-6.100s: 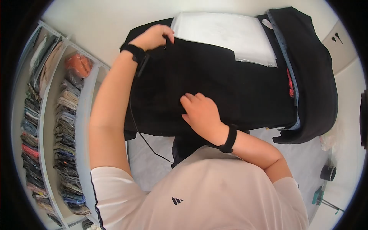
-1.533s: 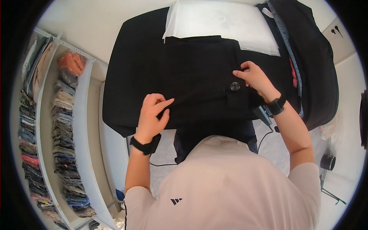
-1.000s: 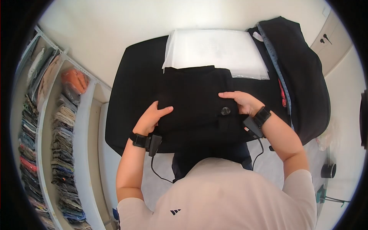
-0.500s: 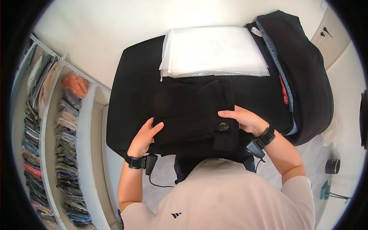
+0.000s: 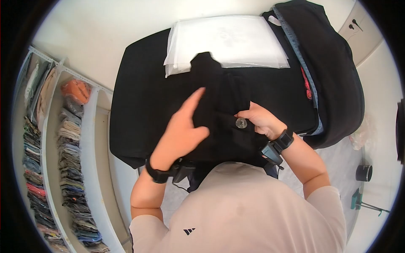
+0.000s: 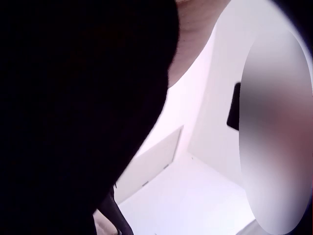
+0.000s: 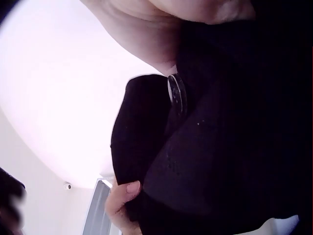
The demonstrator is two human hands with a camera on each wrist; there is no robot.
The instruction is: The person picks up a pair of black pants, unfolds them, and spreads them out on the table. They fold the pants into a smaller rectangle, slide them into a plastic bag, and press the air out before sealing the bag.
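In the head view a folded black garment (image 5: pixel 228 99) with a large round button (image 5: pixel 241 122) lies across the near middle of the black-covered table. My right hand (image 5: pixel 268 122) pinches its right edge beside the button, thumb on top. My left hand (image 5: pixel 179 135) is raised over the left part, index finger stretched forward and thumb pointing right. A narrow end of the cloth sticks up past it, overlapping the clear bags. In the right wrist view the button (image 7: pixel 177 94) shows edge-on, and a thumb (image 7: pixel 126 196) presses against the cloth at lower left. Dark cloth (image 6: pixel 73 98) fills much of the left wrist view.
A stack of clear plastic bags (image 5: pixel 228 40) lies at the table's back. Black cloth and denim (image 5: pixel 329 76) are heaped at the right end. Shelves (image 5: pixel 63 168) of folded clothes stand left. Each wrist wears a banded camera with a cable.
Earlier both hands gripped the garment's sides and drew it back from the bags. Now my left hand has risen and moved inward, lifting the left part of the cloth; my right hand stays near the button.
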